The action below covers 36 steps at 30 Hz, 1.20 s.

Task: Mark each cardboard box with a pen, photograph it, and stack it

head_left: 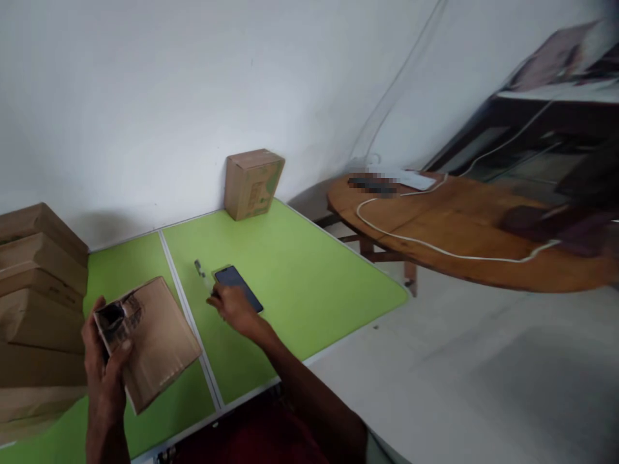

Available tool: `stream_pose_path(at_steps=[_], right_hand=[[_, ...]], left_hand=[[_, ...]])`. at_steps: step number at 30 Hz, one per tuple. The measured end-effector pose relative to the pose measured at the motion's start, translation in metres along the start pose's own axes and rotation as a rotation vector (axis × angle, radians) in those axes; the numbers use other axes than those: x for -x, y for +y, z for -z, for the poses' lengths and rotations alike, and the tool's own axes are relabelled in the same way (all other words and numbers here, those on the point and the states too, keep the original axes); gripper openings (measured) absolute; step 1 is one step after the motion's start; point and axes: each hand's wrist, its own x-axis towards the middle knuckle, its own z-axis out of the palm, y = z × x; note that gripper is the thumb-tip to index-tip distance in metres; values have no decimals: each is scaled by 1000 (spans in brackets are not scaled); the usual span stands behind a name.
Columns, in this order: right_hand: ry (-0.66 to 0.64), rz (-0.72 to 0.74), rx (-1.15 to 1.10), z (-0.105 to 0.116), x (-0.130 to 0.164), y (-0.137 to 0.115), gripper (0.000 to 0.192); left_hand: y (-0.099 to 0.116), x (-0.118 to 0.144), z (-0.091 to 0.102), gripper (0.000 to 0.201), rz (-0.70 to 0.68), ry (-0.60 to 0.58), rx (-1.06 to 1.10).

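Note:
My left hand [104, 367] grips a small brown cardboard box [159, 341] by its left side, thumb across the near face. Dark print or marks and a black patch show at the box's upper left corner. The box is tilted above the green folding table [309, 277]. My right hand [236, 309] is closed around a slim pen [202, 274], pale with a dark end, which points up and left. Just behind that hand, a smartphone [239, 288] with a dark screen lies flat on the table, partly covered by the hand.
Another cardboard box [254, 183] with green print stands at the table's back edge by the wall. Several stacked cardboard boxes [41, 309] rise on the left. To the right is a wooden table [435, 225] with a white cable [425, 245] and papers on it.

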Motion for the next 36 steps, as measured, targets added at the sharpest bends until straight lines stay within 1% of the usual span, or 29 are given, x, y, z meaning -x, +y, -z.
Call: stream_pose_path(at_steps=[2, 4, 7, 10, 13, 15, 18, 19, 21, 23, 26, 27, 29, 31, 33, 34, 36], right_hand=[[-67, -61, 70, -22, 5, 2, 5], [-112, -103, 125, -39, 9, 0, 11], [-141, -130, 173, -50, 11, -2, 20], [-147, -138, 186, -46, 12, -3, 19], [-115, -139, 176, -34, 16, 1, 19], [-34, -168, 175, -23, 19, 7, 28], [121, -291, 193, -10, 19, 23, 47], [149, -335, 192, -7, 18, 30, 53], [160, -395, 161, -3, 14, 42, 60], [146, -407, 97, -3, 8, 53, 63], [139, -398, -32, -4, 2, 64, 64], [135, -393, -85, -5, 1, 67, 59], [121, -372, -209, -7, 3, 71, 43], [97, -327, -361, -8, 9, 73, 31], [61, -274, -506, -7, 22, 74, 34], [44, -244, -592, -5, 29, 73, 40], [17, -171, -856, 1, 47, 67, 54]], left_hand=[[7, 2, -5, 87, 2, -5, -12], [13, 3, -9, 88, 3, -13, -12], [18, 4, -12, 90, -7, -10, -24], [19, 4, -13, 88, -14, -8, -49], [16, 3, -11, 89, -8, -5, -53], [11, 0, -10, 91, -3, 6, -47], [6, -4, -8, 94, -13, 15, -47], [6, -5, -8, 94, -15, 13, -51], [7, -5, -10, 92, -15, 3, -55], [9, -4, -11, 90, -15, 7, -40], [7, -3, -11, 93, -4, 19, -15], [6, -3, -10, 94, -4, 16, -15], [1, -4, -8, 93, -15, 3, -21], [-4, -3, -5, 92, -31, -4, -19], [-5, -1, -3, 91, -30, -3, -9], [-5, 0, -2, 91, -28, 0, 0], [-4, 2, -2, 91, -19, -6, 16]])
